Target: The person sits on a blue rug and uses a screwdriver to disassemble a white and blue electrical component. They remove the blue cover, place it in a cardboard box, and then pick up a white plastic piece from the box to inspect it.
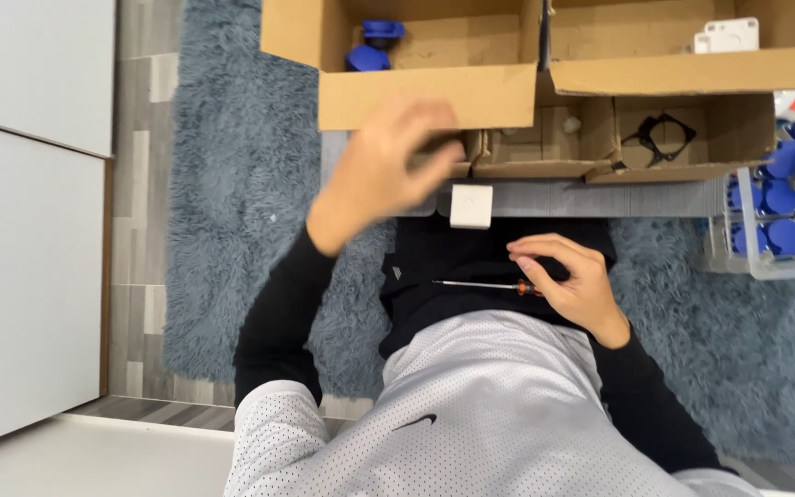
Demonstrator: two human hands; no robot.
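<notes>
Reaching left hand over near edge of cardboard box, fingers curled, contents unclear; right hand pinching screwdriver on lap. White block just beside. Judged: fetching part; next needs steady grasp.

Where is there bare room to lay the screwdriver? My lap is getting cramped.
Free: grey rug left of the cardboard boxes, and rug between right hand and the clear bin. Crowded: the boxes and ledge around the white block, under the left hand.
</notes>
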